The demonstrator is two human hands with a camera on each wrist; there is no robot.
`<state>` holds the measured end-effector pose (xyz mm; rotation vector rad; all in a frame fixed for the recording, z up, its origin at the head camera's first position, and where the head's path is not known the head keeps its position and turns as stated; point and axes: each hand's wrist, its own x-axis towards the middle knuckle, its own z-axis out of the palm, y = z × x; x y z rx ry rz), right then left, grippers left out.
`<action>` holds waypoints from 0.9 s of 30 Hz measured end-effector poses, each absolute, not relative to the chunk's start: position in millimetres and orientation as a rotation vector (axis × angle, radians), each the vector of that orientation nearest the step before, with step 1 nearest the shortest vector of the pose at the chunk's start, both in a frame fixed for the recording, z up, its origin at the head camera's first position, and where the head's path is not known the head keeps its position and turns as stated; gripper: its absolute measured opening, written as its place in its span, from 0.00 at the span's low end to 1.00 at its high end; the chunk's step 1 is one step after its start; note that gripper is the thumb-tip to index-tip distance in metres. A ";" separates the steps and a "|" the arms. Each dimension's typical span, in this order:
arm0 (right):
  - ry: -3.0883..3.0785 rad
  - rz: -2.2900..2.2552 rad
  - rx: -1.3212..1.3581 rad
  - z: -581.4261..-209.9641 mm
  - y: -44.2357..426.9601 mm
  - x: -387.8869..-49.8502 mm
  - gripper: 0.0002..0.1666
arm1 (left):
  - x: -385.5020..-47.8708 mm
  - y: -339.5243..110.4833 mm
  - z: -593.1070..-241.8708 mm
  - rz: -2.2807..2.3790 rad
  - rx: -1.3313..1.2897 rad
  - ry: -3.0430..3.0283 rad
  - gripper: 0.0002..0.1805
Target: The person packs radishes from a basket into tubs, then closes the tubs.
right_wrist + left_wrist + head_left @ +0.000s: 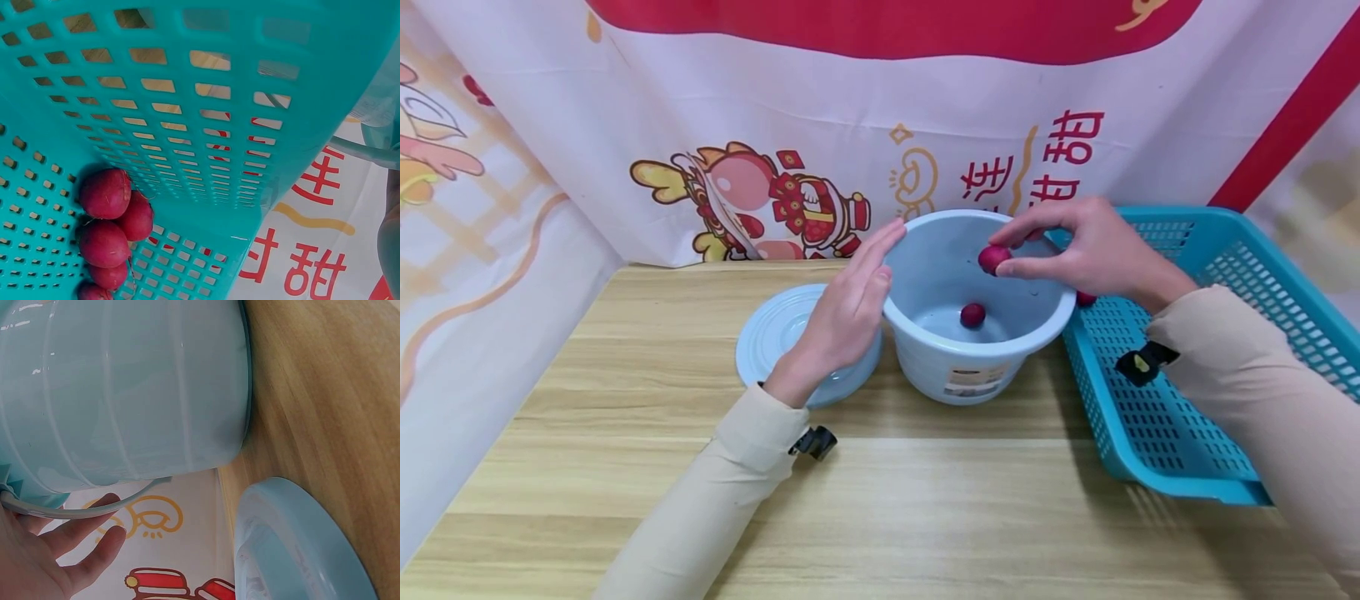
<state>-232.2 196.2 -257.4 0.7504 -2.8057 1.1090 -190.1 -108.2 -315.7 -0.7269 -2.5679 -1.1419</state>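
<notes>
The right hand pinches a red radish over a blue bucket containing another radish; the left hand, fingers extended, touches the rim. A teal basket holds more.

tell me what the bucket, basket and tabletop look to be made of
Bucket: probably plastic, smooth and glossy, with light streaks along its moulded ridges. Basket: likely plastic too, with a mild sheen and regular rows of openings. Tabletop: wood-grained with a soft sheen; solid wood or printed laminate, unclear which.

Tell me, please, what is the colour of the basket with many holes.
The basket is teal; the right wrist view shows it best.
</notes>
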 end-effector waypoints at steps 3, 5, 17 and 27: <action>-2.817 1.101 0.751 -257.6 195.9 -232.2 0.26 | -189.7 -108.5 -315.6 -1.142 -0.727 -2.571 0.32; -2.822 1.099 0.756 -257.8 195.7 -232.2 0.26 | -189.4 -108.6 -315.2 -1.142 -0.726 -2.574 0.32; -2.817 1.093 0.775 -258.2 196.1 -231.9 0.24 | -188.9 -108.3 -314.3 -1.145 -0.734 -2.572 0.32; -2.829 1.141 0.795 -253.6 200.5 -231.3 0.25 | -189.9 -108.0 -315.2 -1.146 -0.724 -2.575 0.32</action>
